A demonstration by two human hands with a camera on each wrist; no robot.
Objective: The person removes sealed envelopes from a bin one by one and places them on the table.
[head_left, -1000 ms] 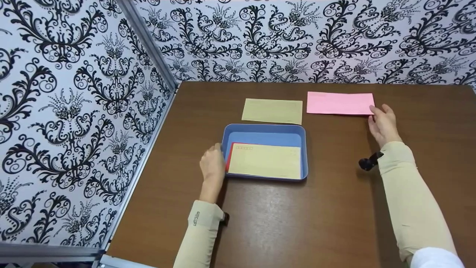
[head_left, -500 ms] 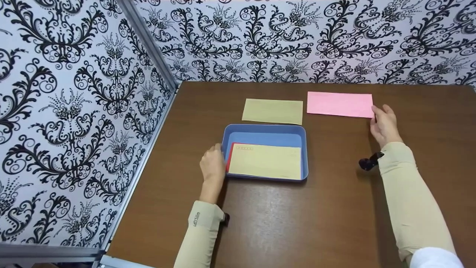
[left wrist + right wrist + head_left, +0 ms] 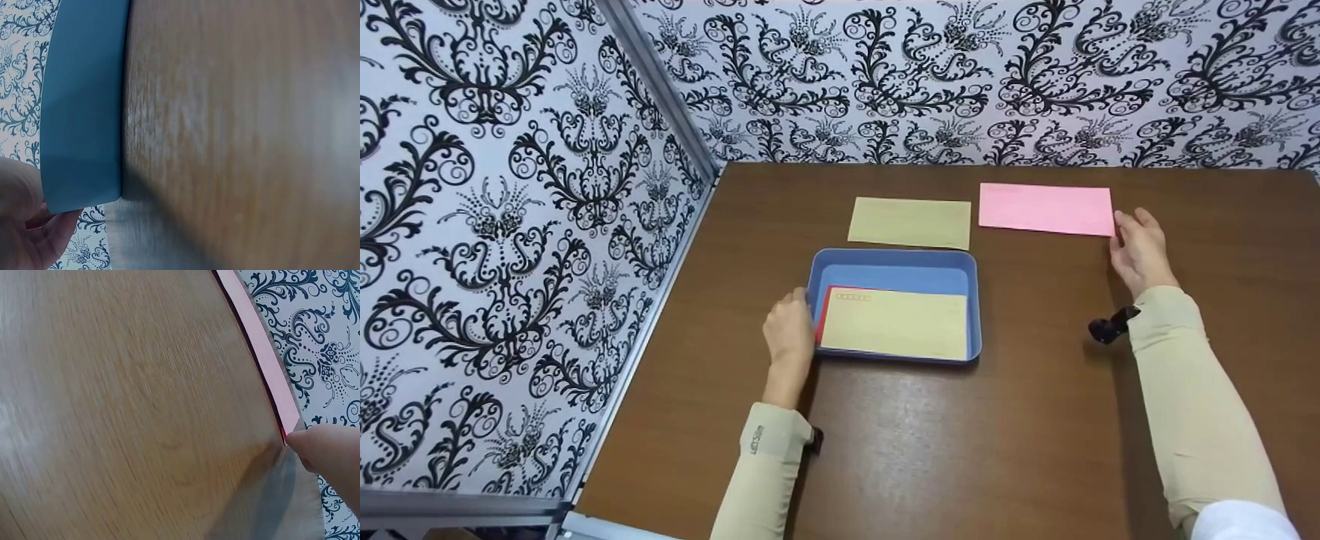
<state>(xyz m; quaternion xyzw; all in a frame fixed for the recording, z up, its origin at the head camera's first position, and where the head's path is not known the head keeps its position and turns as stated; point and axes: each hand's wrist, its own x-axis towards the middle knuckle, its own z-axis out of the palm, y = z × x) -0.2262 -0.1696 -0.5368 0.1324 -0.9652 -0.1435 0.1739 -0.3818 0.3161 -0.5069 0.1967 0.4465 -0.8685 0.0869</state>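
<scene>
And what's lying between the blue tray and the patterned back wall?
In the head view, a beige envelope lies flat on the brown tabletop between the blue tray and the patterned back wall.

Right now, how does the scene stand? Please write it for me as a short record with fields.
Left hand: holds the left side of the blue tray
Right hand: fingers on the near right corner of the pink envelope
In tray: cream envelope, red edge showing at its left
Behind tray: tan envelope
Surface: brown table
</scene>
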